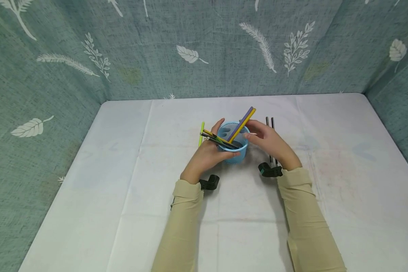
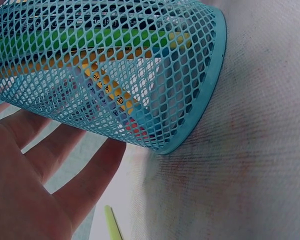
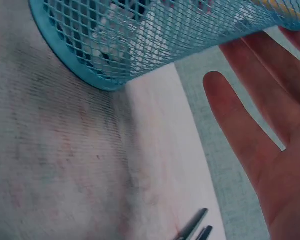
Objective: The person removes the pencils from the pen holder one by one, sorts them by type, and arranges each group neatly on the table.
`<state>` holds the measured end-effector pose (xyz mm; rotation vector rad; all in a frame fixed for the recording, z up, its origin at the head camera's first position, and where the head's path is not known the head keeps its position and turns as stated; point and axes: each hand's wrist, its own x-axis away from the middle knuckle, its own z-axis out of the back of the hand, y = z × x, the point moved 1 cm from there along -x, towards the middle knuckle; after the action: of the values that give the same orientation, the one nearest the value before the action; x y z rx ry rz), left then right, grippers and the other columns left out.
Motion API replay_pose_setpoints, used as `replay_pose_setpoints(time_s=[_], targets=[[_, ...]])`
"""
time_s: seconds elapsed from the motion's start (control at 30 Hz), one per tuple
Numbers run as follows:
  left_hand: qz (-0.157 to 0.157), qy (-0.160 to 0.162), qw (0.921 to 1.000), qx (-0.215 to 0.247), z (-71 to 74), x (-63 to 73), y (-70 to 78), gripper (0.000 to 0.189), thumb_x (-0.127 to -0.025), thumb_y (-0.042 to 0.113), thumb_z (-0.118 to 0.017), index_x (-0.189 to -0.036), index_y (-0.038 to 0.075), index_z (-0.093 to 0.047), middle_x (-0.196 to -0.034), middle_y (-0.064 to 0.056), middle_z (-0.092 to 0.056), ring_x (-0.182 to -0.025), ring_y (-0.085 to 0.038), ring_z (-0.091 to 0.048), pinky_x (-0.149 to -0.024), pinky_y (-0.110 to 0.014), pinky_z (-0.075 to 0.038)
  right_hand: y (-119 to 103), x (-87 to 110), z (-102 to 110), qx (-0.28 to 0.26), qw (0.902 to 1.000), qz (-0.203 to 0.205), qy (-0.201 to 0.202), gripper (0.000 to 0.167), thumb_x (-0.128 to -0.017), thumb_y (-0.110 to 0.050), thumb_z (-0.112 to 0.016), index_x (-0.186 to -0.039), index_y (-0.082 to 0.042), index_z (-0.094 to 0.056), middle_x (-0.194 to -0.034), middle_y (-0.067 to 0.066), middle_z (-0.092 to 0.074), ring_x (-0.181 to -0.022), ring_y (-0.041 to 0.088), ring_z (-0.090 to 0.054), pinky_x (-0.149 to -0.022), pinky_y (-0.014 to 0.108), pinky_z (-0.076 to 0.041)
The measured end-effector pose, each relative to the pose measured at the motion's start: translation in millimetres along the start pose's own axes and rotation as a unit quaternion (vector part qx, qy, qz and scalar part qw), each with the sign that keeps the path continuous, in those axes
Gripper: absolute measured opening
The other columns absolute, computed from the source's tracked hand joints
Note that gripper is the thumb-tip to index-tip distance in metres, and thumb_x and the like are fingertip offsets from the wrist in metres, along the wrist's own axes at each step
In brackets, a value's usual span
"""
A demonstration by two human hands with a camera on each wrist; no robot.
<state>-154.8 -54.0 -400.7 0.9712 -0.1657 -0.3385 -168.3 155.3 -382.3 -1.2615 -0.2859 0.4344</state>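
A blue mesh pen holder (image 1: 236, 156) stands on the table between both hands. Inside it lean a purple pencil (image 1: 245, 118), a yellow pencil (image 1: 243, 124) and several dark, green and yellow pens or pencils (image 1: 219, 139) tilted left. My left hand (image 1: 207, 155) grips the holder from the left, thumb across its front and fingers around the far side. My right hand (image 1: 266, 138) holds the right side near the rim; in the right wrist view its fingers (image 3: 240, 117) are spread, some against the mesh. Part of that grip is hidden.
A lime-green stick (image 1: 201, 134) lies just left of the left hand. Several slim black and silver pens (image 1: 272, 151) lie under the right wrist. White cloth (image 1: 122, 211) covers the table; a leaf-patterned green curtain (image 1: 204, 75) hangs behind and at the sides.
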Motion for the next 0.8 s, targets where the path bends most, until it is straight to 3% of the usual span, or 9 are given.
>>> replay_pose_setpoints(time_s=[0.13, 0.37, 0.47, 0.63, 0.8], targets=[[-0.005, -0.003, 1.0000, -0.002, 0.4, 0.5, -1.1, 0.102, -0.065, 0.056, -0.070, -0.139, 0.042, -0.001, -0.135, -0.009, -0.038, -0.124, -0.015, -0.033, -0.097, -0.039, -0.032, -13.6, -0.3, -8.3, -0.021, 0.9991, 0.009, -0.037, 0.060, -0.088, -0.022, -0.058, -0.139, -0.011, -0.029, -0.141, 0.008, -0.029, -0.126, 0.027, -0.032, -0.098, 0.046, -0.030], [0.001, -0.009, 0.9999, 0.005, 1.3, 0.9, -4.7, 0.100, -0.068, 0.051, -0.070, -0.139, 0.043, 0.000, -0.117, -0.009, -0.055, -0.124, -0.018, -0.035, -0.096, -0.040, -0.033, -20.1, -0.8, -17.1, 0.002, 0.9979, -0.034, -0.055, 0.072, -0.083, -0.017, -0.063, -0.142, -0.015, -0.022, -0.143, 0.006, -0.023, -0.130, 0.025, -0.023, -0.100, 0.048, -0.025], [0.000, -0.015, 0.9998, 0.009, 1.8, 1.2, -5.1, 0.099, -0.070, 0.048, -0.070, -0.140, 0.042, 0.000, -0.120, -0.009, -0.053, -0.123, -0.019, -0.036, -0.096, -0.042, -0.034, -19.3, -2.1, -18.2, -0.002, 0.9979, -0.027, -0.060, 0.073, -0.082, -0.012, -0.064, -0.141, -0.017, -0.022, -0.142, 0.005, -0.025, -0.129, 0.022, -0.025, -0.101, 0.047, -0.024], [0.003, -0.022, 0.9994, 0.028, 3.5, 1.1, -5.1, 0.099, -0.071, 0.045, -0.071, -0.139, 0.042, 0.001, -0.136, -0.008, -0.037, -0.124, -0.019, -0.035, -0.096, -0.043, -0.034, -18.7, -3.6, -19.2, -0.021, 0.9974, -0.024, -0.064, 0.080, -0.078, -0.013, -0.069, -0.141, -0.022, -0.021, -0.140, 0.008, -0.028, -0.127, 0.025, -0.029, -0.098, 0.049, -0.026], [0.017, -0.032, 0.9983, 0.045, 6.6, 1.1, -5.5, 0.104, -0.071, 0.042, -0.072, -0.137, 0.044, 0.008, -0.133, -0.007, -0.041, -0.117, -0.017, -0.043, -0.092, -0.038, -0.038, -19.5, -4.8, -20.9, -0.033, 0.9967, -0.040, -0.062, 0.082, -0.077, -0.014, -0.069, -0.141, -0.024, -0.019, -0.138, 0.010, -0.029, -0.124, 0.032, -0.031, -0.095, 0.050, -0.031]])
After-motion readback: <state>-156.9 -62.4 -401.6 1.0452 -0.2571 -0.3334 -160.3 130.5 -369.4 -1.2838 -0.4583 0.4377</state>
